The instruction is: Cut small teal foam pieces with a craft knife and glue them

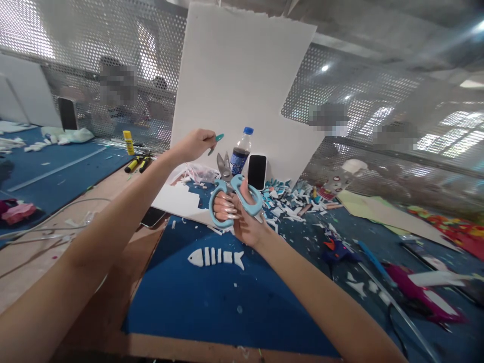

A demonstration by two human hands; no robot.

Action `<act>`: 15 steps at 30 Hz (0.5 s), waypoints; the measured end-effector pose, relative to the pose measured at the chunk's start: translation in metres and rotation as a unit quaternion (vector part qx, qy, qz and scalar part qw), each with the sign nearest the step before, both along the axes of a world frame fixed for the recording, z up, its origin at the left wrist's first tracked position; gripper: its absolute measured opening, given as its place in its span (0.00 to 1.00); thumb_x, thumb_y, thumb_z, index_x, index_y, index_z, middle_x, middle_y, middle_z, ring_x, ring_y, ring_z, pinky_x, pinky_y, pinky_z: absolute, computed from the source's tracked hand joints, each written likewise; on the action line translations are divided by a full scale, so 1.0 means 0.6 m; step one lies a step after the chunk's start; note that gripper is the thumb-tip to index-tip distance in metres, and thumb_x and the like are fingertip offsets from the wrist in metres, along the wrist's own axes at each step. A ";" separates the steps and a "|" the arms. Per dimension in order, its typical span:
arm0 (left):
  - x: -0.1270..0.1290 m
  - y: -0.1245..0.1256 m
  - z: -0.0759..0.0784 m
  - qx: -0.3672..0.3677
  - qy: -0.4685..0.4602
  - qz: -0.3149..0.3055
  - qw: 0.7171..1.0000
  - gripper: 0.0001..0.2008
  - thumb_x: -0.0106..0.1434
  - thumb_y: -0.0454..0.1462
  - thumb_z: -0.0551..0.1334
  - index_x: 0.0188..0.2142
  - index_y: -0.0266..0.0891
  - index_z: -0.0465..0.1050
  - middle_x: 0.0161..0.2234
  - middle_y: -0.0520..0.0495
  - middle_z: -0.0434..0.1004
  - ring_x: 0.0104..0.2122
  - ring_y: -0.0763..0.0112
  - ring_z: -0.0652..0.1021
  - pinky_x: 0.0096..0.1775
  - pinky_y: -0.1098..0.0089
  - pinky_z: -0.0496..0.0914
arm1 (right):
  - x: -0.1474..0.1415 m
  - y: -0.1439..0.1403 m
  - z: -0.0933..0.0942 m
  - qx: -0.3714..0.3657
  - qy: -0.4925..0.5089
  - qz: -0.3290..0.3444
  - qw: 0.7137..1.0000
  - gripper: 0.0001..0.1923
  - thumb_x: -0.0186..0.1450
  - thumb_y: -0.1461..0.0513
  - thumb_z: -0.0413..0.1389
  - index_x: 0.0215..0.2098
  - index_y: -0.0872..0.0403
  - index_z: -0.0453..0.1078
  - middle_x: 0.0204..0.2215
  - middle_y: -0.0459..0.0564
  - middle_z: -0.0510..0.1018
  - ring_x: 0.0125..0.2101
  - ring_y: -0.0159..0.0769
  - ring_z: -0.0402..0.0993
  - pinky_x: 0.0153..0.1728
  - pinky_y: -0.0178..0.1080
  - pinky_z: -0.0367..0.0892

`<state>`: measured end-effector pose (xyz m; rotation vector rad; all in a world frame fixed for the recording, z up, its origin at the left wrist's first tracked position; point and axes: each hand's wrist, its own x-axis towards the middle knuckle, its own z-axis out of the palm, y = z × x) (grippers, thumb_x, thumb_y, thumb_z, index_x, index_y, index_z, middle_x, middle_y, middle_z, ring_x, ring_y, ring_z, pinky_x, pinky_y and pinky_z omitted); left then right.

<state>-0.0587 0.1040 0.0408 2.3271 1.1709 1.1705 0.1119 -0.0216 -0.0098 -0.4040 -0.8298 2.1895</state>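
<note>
Your right hand (242, 214) gripped the scissors (232, 194) through the handles; left hand (194, 144) pinched a teal scrap (218, 137). Scissors looked rigid, scrap light and flimsy: hold its edge.

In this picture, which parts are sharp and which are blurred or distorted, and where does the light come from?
Head view: the right hand with the scissors and the white fish shape on the blue mat are sharp; the forearms look stretched toward the lower corners, a wide-angle effect; bright light glares through the perforated panel at the upper left and right; figures behind it are blurred patches.
</note>
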 end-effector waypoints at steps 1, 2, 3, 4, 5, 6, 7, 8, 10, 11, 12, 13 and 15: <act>0.000 0.000 0.000 0.000 0.000 -0.001 1.000 0.12 0.61 0.32 0.52 0.22 0.37 0.63 0.18 0.53 0.57 0.19 0.78 0.59 0.25 0.71 0.53 | 0.000 0.001 0.000 0.000 -0.004 -0.003 1.000 0.30 0.67 0.45 0.37 0.20 0.56 0.59 0.19 0.40 0.49 0.17 0.25 0.39 0.16 0.25 0.57; 0.000 0.000 0.000 0.000 0.001 -0.001 1.000 0.12 0.61 0.32 0.52 0.21 0.37 0.63 0.18 0.54 0.57 0.19 0.78 0.59 0.25 0.71 0.53 | 0.001 0.001 0.000 0.000 -0.004 -0.005 1.000 0.30 0.67 0.44 0.37 0.20 0.56 0.60 0.19 0.40 0.49 0.17 0.24 0.39 0.16 0.25 0.57; 0.000 0.000 0.001 0.001 0.001 -0.001 1.000 0.12 0.61 0.32 0.52 0.21 0.37 0.63 0.18 0.54 0.57 0.19 0.78 0.59 0.25 0.71 0.53 | 0.001 0.002 0.000 -0.001 -0.003 -0.007 1.000 0.30 0.67 0.44 0.38 0.19 0.57 0.60 0.19 0.40 0.49 0.17 0.24 0.39 0.16 0.24 0.57; 0.001 0.000 0.001 0.001 0.002 -0.001 1.000 0.12 0.61 0.32 0.52 0.21 0.37 0.62 0.18 0.54 0.57 0.19 0.78 0.59 0.25 0.71 0.53 | 0.002 0.003 -0.001 -0.003 -0.003 -0.009 1.000 0.30 0.67 0.44 0.38 0.19 0.57 0.60 0.19 0.40 0.49 0.17 0.24 0.39 0.16 0.24 0.57; 0.001 -0.001 0.002 0.001 0.003 -0.001 1.000 0.12 0.61 0.31 0.53 0.21 0.37 0.62 0.18 0.54 0.57 0.19 0.78 0.59 0.25 0.71 0.52 | 0.002 0.005 -0.002 -0.002 -0.003 -0.012 1.000 0.30 0.67 0.44 0.39 0.20 0.57 0.61 0.19 0.40 0.49 0.17 0.24 0.38 0.16 0.24 0.57; 0.002 -0.001 0.002 0.001 0.003 -0.001 1.000 0.12 0.61 0.31 0.53 0.21 0.37 0.62 0.18 0.54 0.56 0.19 0.78 0.58 0.25 0.71 0.52 | 0.003 0.006 -0.004 0.000 -0.007 -0.015 1.000 0.30 0.67 0.44 0.40 0.20 0.57 0.61 0.20 0.40 0.49 0.17 0.24 0.38 0.16 0.23 0.56; 0.002 -0.001 0.002 0.000 0.004 0.000 1.000 0.12 0.61 0.31 0.53 0.21 0.37 0.62 0.18 0.54 0.56 0.19 0.79 0.58 0.25 0.72 0.52 | 0.003 0.007 -0.005 0.006 -0.013 -0.017 1.000 0.29 0.66 0.44 0.42 0.20 0.57 0.61 0.20 0.40 0.49 0.18 0.24 0.39 0.16 0.24 0.56; 0.002 -0.002 0.002 0.000 0.005 0.000 1.000 0.12 0.61 0.31 0.53 0.21 0.37 0.62 0.18 0.54 0.56 0.19 0.79 0.58 0.25 0.72 0.52 | 0.004 0.008 -0.005 0.016 -0.022 -0.020 0.999 0.28 0.65 0.44 0.43 0.20 0.57 0.61 0.20 0.40 0.48 0.18 0.24 0.39 0.16 0.24 0.56; 0.002 -0.002 0.002 -0.001 0.007 0.000 1.000 0.12 0.61 0.32 0.53 0.21 0.37 0.62 0.18 0.54 0.56 0.18 0.79 0.58 0.24 0.72 0.52 | 0.005 0.009 -0.005 0.057 -0.058 -0.032 0.996 0.27 0.63 0.43 0.46 0.19 0.55 0.59 0.19 0.40 0.47 0.18 0.25 0.39 0.15 0.25 0.54; 0.002 -0.002 0.002 -0.001 0.007 0.001 1.000 0.12 0.61 0.32 0.53 0.21 0.37 0.62 0.18 0.54 0.56 0.18 0.79 0.58 0.24 0.72 0.52 | 0.005 0.009 -0.005 0.078 -0.076 -0.037 0.993 0.27 0.62 0.42 0.47 0.19 0.54 0.58 0.19 0.40 0.47 0.18 0.26 0.38 0.15 0.26 0.52; 0.002 -0.002 0.002 0.001 0.007 0.003 1.000 0.12 0.61 0.32 0.53 0.21 0.37 0.62 0.18 0.54 0.56 0.19 0.79 0.58 0.24 0.72 0.52 | 0.006 0.009 -0.004 0.104 -0.100 -0.047 0.988 0.27 0.62 0.42 0.47 0.19 0.54 0.57 0.19 0.40 0.47 0.18 0.26 0.38 0.14 0.28 0.50; 0.002 -0.003 0.002 0.003 0.006 0.006 1.000 0.12 0.61 0.32 0.53 0.21 0.37 0.62 0.17 0.54 0.56 0.19 0.79 0.58 0.25 0.72 0.52 | 0.006 0.008 -0.003 0.132 -0.127 -0.061 0.981 0.26 0.61 0.42 0.47 0.19 0.53 0.56 0.19 0.40 0.47 0.18 0.27 0.38 0.14 0.29 0.49; 0.002 -0.004 0.004 0.006 0.004 0.013 1.000 0.12 0.61 0.31 0.53 0.20 0.36 0.62 0.17 0.54 0.56 0.19 0.79 0.59 0.25 0.72 0.53 | 0.009 0.009 -0.004 0.180 -0.175 -0.091 0.964 0.26 0.62 0.41 0.47 0.19 0.52 0.54 0.18 0.40 0.48 0.17 0.27 0.38 0.14 0.30 0.48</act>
